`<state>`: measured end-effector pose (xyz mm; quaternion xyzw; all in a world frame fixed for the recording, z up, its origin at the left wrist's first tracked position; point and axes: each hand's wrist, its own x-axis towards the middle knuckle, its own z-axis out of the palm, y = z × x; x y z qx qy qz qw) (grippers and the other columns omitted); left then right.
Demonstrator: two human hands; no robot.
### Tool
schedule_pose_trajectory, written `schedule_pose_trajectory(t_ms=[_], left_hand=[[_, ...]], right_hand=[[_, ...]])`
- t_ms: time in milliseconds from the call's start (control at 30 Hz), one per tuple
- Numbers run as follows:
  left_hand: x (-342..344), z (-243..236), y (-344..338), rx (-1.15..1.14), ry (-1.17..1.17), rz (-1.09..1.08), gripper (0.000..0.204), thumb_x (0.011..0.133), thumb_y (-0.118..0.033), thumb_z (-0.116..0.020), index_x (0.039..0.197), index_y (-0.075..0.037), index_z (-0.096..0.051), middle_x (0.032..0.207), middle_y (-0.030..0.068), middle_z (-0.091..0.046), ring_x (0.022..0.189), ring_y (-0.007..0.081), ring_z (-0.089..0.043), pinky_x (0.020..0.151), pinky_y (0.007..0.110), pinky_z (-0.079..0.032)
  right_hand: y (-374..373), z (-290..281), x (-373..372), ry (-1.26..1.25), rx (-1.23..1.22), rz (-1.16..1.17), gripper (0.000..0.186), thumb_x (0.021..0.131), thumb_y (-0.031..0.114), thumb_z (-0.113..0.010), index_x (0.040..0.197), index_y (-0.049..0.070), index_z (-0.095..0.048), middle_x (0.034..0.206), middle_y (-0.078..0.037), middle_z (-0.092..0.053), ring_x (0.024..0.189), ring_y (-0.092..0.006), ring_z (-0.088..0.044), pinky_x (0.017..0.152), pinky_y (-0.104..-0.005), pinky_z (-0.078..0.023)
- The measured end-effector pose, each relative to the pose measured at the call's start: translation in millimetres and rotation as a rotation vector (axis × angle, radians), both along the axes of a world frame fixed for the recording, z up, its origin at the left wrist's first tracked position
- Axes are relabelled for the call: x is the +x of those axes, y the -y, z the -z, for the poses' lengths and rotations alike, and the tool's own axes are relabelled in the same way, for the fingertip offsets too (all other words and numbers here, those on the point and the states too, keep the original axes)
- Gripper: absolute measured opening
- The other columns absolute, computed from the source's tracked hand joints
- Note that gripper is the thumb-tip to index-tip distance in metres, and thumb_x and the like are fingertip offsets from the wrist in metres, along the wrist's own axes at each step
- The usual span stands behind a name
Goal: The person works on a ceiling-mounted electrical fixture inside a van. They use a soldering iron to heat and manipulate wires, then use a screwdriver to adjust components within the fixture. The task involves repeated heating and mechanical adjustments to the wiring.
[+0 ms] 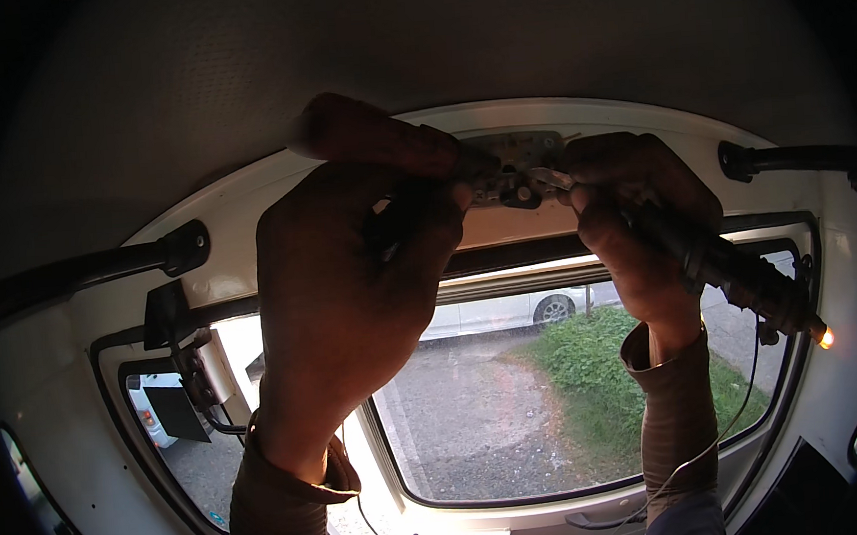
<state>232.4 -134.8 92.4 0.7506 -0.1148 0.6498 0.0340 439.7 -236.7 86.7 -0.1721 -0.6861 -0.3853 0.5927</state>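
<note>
Above the window, a metal plate with fittings [519, 149] is fixed to the pale frame. My left hand [342, 292] is closed on a red-handled tool [391, 132], whose dark front end meets the middle of the plate; its lower part is hidden in my fingers. My right hand [641, 215] grips a long dark tool [753, 277] with a small orange light at its outer end. A short light metal piece [551, 177] shows between its fingertips and the plate; I cannot tell what it is.
The dark ceiling [434, 42] curves above. Black rails [104, 264] [795, 158] flank the plate. Below are a window [477, 421] showing gravel, greenery and a white car outside, a side box on a bracket [209, 369], and thin hanging cables [745, 395].
</note>
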Motion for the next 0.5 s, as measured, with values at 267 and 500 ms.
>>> schedule_pose_trajectory(t_ms=[267, 500], left_hand=[[-1.2, 0.7, 3.2, -0.047, -0.008, 0.004, 0.021, 0.097, -0.011, -0.072, 0.115, -0.001, -0.072, 0.085, 0.0053, -0.073, 0.072, 0.0047, -0.059, 0.063, 0.023, -0.045], [-2.6, 1.3, 6.3, -0.073, 0.001, 0.008, 0.012, 0.095, -0.007, -0.071, 0.105, -0.001, -0.073, 0.089, 0.0075, -0.073, 0.077, 0.0117, -0.069, 0.069, 0.025, -0.054]], right_hand=[[3.2, 2.8, 4.7, 0.003, -0.103, 0.019, 0.024, 0.088, -0.011, -0.062, 0.110, -0.004, -0.066, 0.112, -0.013, -0.070, 0.102, -0.0214, -0.071, 0.095, -0.0380, -0.062], [4.2, 3.7, 3.1, -0.005, -0.079, 0.051, 0.023, 0.087, -0.010, -0.065, 0.108, -0.002, -0.067, 0.108, -0.012, -0.072, 0.095, -0.0186, -0.073, 0.090, -0.0336, -0.062]])
